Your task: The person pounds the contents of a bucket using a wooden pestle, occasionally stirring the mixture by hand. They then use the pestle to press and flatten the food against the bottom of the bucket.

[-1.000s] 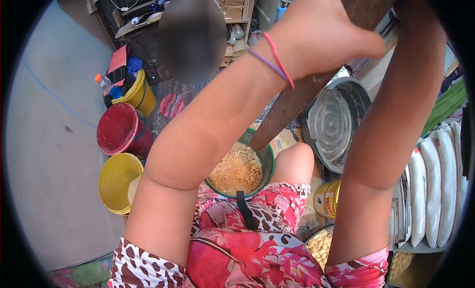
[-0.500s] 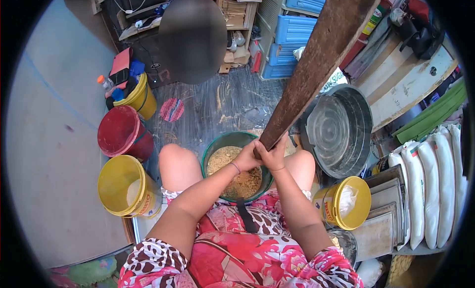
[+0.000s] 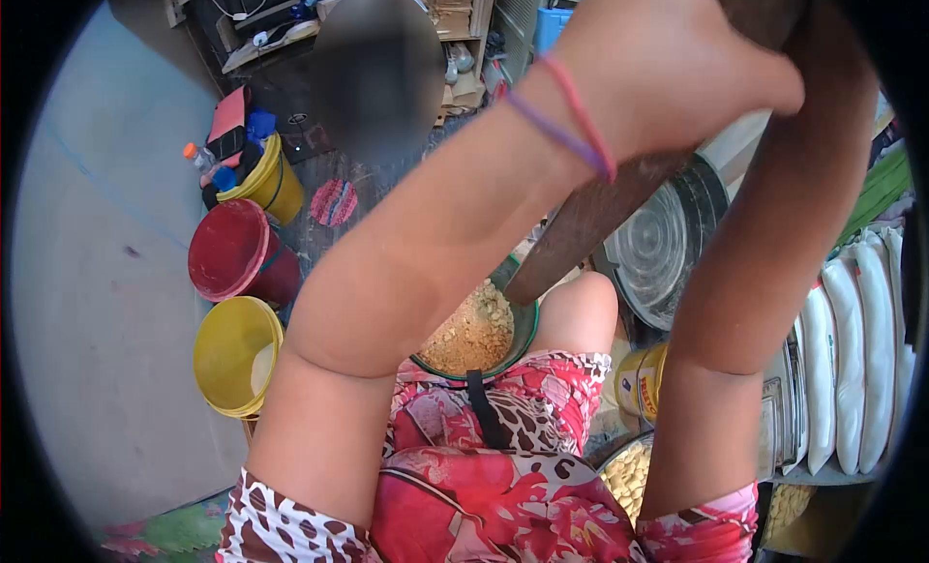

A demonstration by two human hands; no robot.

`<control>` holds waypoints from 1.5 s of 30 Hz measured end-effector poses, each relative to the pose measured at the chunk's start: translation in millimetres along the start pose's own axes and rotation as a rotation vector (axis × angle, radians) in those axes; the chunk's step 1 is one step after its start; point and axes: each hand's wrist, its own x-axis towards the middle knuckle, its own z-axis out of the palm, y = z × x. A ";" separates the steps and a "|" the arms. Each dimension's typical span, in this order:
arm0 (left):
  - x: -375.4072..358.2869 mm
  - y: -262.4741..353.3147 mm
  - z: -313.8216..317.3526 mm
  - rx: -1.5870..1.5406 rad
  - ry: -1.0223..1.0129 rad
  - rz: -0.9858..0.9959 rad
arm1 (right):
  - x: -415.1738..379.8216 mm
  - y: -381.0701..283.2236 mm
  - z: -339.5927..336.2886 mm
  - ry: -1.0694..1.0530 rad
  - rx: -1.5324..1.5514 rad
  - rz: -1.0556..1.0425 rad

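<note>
Presently: left hand clamped on long brown wooden pestle, raised; right hand hidden, grip unclear. Green bowl of coarse tan crumbs, partly pounded, lumps remaining.

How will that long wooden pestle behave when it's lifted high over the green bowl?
The wooden pestle looks thick, dark and long, so probably stiff and heavy. The left hand wraps it high up, so its lower end may swing. Its tip hangs near the green bowl rim, so a stray drop might tip it.

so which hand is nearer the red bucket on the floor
Left. The left hand grips the wooden pole high up, on the red bucket side; the right hand is out of view above the right forearm.
</note>
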 end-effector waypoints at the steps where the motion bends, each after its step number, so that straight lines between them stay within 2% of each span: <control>1: 6.5 25.6 -2.0 -0.375 0.172 -0.304 | 9.2 1.9 1.6 0.021 -0.159 -0.068; 2: 2.4 2.8 8.0 -0.331 0.111 -0.382 | 13.8 3.0 2.5 0.043 -0.317 -0.140; 3: -11.2 -24.7 21.1 -0.283 0.050 -0.456 | 3.7 14.0 -5.1 0.041 -0.224 0.116; 4: -37.5 -23.0 29.8 -0.359 0.120 -0.511 | -30.7 17.7 -2.5 0.129 -0.054 0.478; 5: -80.9 -38.2 52.9 -0.321 0.133 -0.516 | -80.4 15.5 9.0 0.205 0.032 0.720; 6: -137.4 -44.6 74.3 -0.419 0.129 -0.602 | -139.8 12.7 21.8 0.243 0.047 0.916; 7: -210.4 -51.4 94.0 -0.377 0.023 -0.743 | -217.9 0.5 29.6 -0.013 -0.001 0.896; 8: -308.1 -55.7 119.0 -0.654 -0.047 -1.094 | -317.0 -13.0 52.3 -0.006 -0.078 0.886; 9: -394.6 -57.2 142.4 -0.687 -0.100 -1.208 | -361.3 -31.9 68.0 0.092 0.108 0.971; 10: -404.8 -24.9 121.5 -0.568 -0.213 -1.243 | -361.6 -36.9 66.9 0.084 0.153 1.044; 11: -436.4 -6.4 120.4 -0.610 -0.198 -1.379 | -362.3 -42.6 66.5 0.086 0.195 1.132; 12: -438.4 5.0 110.3 -0.649 -0.204 -1.516 | -359.3 -45.7 64.9 0.097 0.192 1.141; 13: -437.0 4.0 100.9 -0.647 -0.221 -1.520 | -353.9 -46.7 62.5 0.046 0.211 1.139; 15: -420.0 -5.7 83.6 -0.405 -0.473 -1.309 | -347.2 -51.0 63.9 -0.013 0.237 1.125; 16: -427.3 -13.1 78.8 -0.399 -0.467 -1.306 | -345.6 -57.9 66.1 0.080 0.288 1.197; 17: -440.1 -25.7 74.8 -0.295 -0.544 -1.317 | -342.1 -61.0 66.9 0.170 0.341 1.262; 18: -447.2 -35.1 67.7 -0.191 -0.619 -1.325 | -336.8 -61.3 66.2 0.165 0.346 1.248; 20: -454.1 -36.7 48.0 -0.142 -0.535 -1.315 | -322.8 -58.9 61.8 0.235 0.293 1.130; 22: -463.0 -41.6 32.8 -0.104 -0.459 -1.319 | -292.8 -35.3 48.0 0.176 0.286 1.032; 23: -470.4 -45.5 25.7 0.021 -0.431 -1.315 | -251.6 -21.1 39.1 0.099 0.148 0.861; 24: -476.1 -46.9 20.9 0.144 -0.410 -1.307 | -202.3 -15.1 29.2 0.062 0.115 0.866; 25: -473.0 -46.2 15.2 0.133 -0.429 -1.313 | -150.7 -13.2 21.5 0.082 0.068 0.878; 26: -461.6 -46.4 8.7 0.150 -0.388 -1.291 | -108.9 -1.4 12.0 0.060 0.095 0.769; 27: -451.6 -47.1 4.6 0.168 -0.342 -1.269 | -66.6 3.2 3.7 0.035 0.424 0.789; 29: -440.8 -48.6 0.9 0.148 -0.304 -1.300 | -4.2 32.9 -14.4 0.139 0.316 0.811; 31: -444.8 -50.0 2.1 0.128 -0.259 -1.335 | 21.1 43.1 -15.6 -0.327 0.582 0.166; 32: -451.5 -52.8 3.3 0.136 -0.240 -1.334 | 19.7 52.0 -5.5 -0.155 0.686 0.133; 33: -455.7 -54.6 4.5 0.146 -0.217 -1.332 | 9.5 61.9 -12.0 -0.157 0.686 0.136; 35: -460.3 -47.5 6.7 0.165 -0.241 -1.326 | -28.0 84.5 -28.1 -0.374 -0.470 0.792; 37: -463.5 -42.9 5.6 0.196 -0.259 -1.319 | -96.1 33.0 37.4 0.238 0.084 0.693; 38: -462.4 -41.3 6.4 0.186 -0.297 -1.309 | -165.5 15.7 55.9 0.285 0.188 0.984; 39: -461.6 -38.4 6.3 0.176 -0.335 -1.300 | -259.2 14.5 77.6 0.193 0.095 1.002; 40: -467.7 -39.4 8.1 0.165 -0.327 -1.315 | -343.4 -11.8 100.4 0.026 -0.317 0.909; 41: -470.7 -38.1 9.0 0.174 -0.316 -1.312 | -379.8 -25.8 108.5 0.207 0.044 1.151; 43: -471.1 -37.3 8.2 0.160 -0.353 -1.245 | -385.0 -26.6 107.4 0.246 0.154 1.293; 44: -470.7 -38.3 8.3 0.156 -0.360 -1.239 | -386.0 -29.9 101.9 0.258 0.156 1.286; 45: -468.1 -38.3 7.7 0.158 -0.359 -1.226 | -382.0 -31.7 92.9 0.125 0.052 1.253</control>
